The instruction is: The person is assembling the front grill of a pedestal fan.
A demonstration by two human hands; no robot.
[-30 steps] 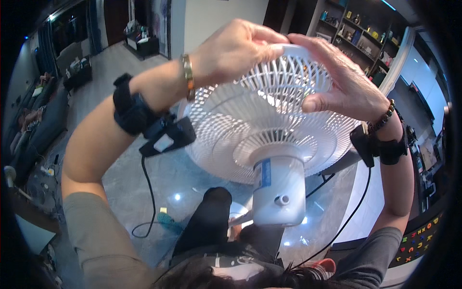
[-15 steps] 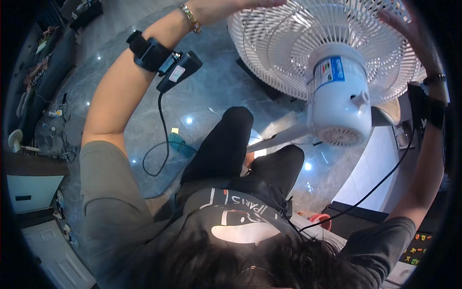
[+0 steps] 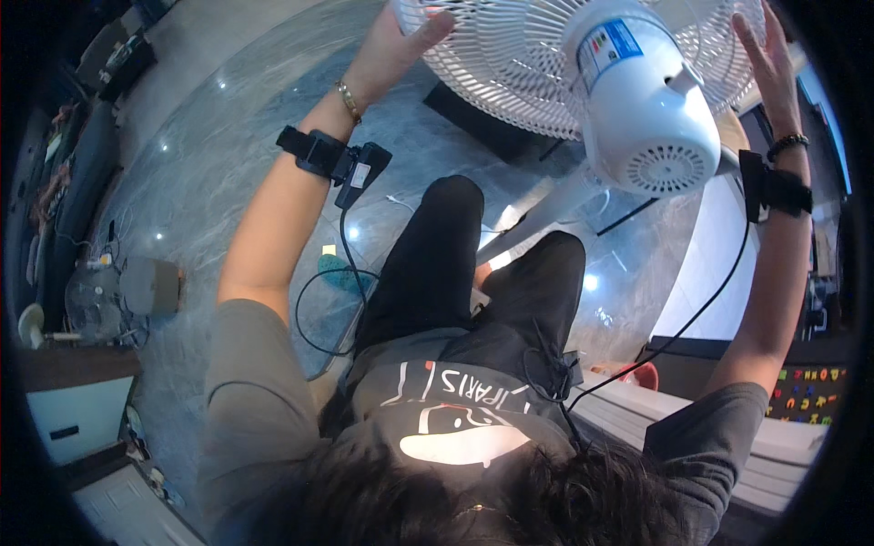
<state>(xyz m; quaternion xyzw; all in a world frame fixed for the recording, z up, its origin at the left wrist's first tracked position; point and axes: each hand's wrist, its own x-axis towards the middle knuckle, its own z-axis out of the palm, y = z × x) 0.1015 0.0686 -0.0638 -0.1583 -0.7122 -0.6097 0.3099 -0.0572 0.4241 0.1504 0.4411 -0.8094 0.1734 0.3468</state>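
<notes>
A white pedestal fan stands before me, its motor housing (image 3: pixel 651 114) turned toward me and its round wire grille (image 3: pixel 492 68) running past the top edge. My left hand (image 3: pixel 396 55) is at the grille's left rim, thumb laid over the wires and the other fingers mostly hidden. On the opposite rim, my right hand (image 3: pixel 772 73) has its thumb on the near side and its fingers along the outside. The pale pole (image 3: pixel 546 214) slants down between my knees. Each forearm wears a strapped black device with a cable.
A green slipper (image 3: pixel 339 273) lies on the grey tiled floor left of my legs. Dark sofas (image 3: pixel 86 173) line the far left, near a grey box (image 3: pixel 150 285). At the right are a white panel (image 3: pixel 701 255) and a red container (image 3: pixel 643 375).
The fan has shifted up in view, showing more of its pole. My left hand now shows more fully at the rim, and my right hand has come more upright beside it.
</notes>
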